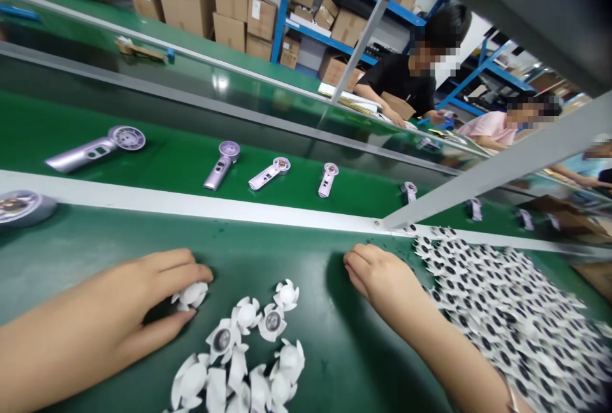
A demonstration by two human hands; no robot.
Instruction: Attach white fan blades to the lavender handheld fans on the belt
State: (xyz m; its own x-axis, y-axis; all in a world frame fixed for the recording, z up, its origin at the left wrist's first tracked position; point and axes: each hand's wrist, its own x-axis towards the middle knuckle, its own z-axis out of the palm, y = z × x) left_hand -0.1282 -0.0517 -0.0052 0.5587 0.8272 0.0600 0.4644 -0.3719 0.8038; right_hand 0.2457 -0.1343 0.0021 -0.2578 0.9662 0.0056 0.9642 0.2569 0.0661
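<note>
My left hand (143,298) is closed over a small white fan blade (192,296), thumb on one side and fingers on the other, just above the green bench. To its right lies a loose pile of white fan blades (239,362); a few show their round hubs. My right hand (377,273) hovers over the bench to the right of the pile, its fingers curled together; what they may hold is hidden. Beside my right forearm, many white fan blades with dark centres (507,311) lie in close rows.
Beyond a white rail (191,204), lilac handheld fan bodies (222,164) lie along a green belt. A similar fan body (23,208) sits at the left edge. A slanted white post (478,171) crosses at right. Other people work across the line, near shelves and cartons (186,8).
</note>
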